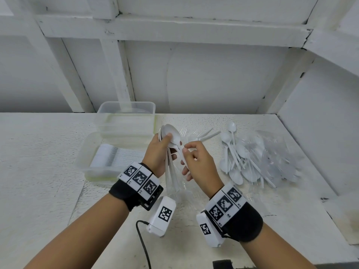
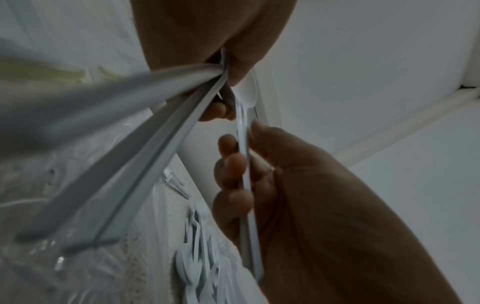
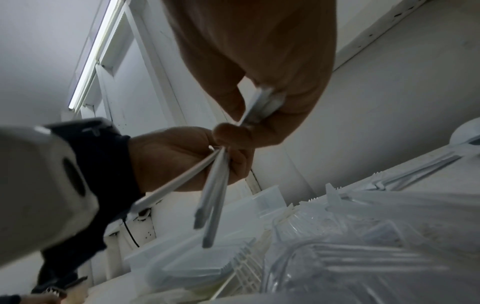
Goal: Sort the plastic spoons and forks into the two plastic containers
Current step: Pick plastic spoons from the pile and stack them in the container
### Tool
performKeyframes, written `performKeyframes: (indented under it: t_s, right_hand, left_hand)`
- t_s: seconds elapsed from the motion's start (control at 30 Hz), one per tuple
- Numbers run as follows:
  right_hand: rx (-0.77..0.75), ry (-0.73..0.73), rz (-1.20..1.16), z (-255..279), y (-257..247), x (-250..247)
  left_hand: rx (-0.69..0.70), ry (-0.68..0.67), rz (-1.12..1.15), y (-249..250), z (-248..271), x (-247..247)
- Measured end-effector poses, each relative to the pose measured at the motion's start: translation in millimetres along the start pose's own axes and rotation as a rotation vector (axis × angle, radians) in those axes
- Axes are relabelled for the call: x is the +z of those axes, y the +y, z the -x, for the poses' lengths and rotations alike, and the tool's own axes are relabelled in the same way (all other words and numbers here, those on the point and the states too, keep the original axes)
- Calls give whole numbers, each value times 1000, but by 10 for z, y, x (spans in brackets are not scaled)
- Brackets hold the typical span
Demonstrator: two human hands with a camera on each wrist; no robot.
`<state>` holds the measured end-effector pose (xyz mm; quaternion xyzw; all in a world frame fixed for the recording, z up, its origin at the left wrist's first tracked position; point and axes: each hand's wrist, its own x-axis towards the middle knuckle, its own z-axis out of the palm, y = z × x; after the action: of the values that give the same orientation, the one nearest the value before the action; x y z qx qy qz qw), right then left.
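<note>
My left hand [image 1: 168, 139] grips a bundle of white plastic spoons [image 1: 172, 136] above the table, bowls up and handles [image 2: 135, 144] fanning downward. My right hand [image 1: 186, 150] pinches the handle of one more white spoon [image 2: 245, 164], whose bowl lies against the bundle. Two clear plastic containers stand to the left. The near container [image 1: 85, 152] holds a packed row of white cutlery. I see nothing in the far container [image 1: 126, 107]. Loose white spoons [image 1: 236, 158] lie in a pile on the right, and a few forks [image 1: 196, 134] lie just beyond my hands.
A crumpled clear plastic bag [image 1: 275, 150] lies among the spoon pile at the right. A black cable [image 1: 142, 241] runs off the table's front edge. White walls with beams close the table in behind and on the right [image 1: 320, 133].
</note>
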<state>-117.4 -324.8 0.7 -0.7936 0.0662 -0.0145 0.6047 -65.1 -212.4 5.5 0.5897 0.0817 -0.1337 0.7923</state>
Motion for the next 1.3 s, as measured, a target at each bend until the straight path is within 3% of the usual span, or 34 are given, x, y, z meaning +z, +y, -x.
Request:
performKeyframes:
  t_s: [0.23,0.33,0.53,0.73,0.8,0.93,1.03,1.3]
  right_hand:
    - [-277,27,386,37,48,100]
    - [-318,41,440,17,51,133]
    - [-186,-54,340,-11,0,165]
    - [-163,-217,504,-65,8,100]
    - [-134,-257,410,-87,-20,55]
    - [80,-386,-19,-130,-107,-26]
    - [150,-513,-165,-169,-171,-8]
    - [232,-655,-118,-306,-287,118]
  left_hand:
    - [-40,-17,137,7,8,57]
    - [-29,-8,127,-2,13,81]
    - [-32,-10,102,-12,5,94]
    - [-43,-102,6,40,16,38]
    - [-52,-144,22,86,12,-10]
    - [-25,-241,62,200,25,-121]
    - [-3,-279,113,290,19,-194]
    - [86,-83,154,334,-12,-274]
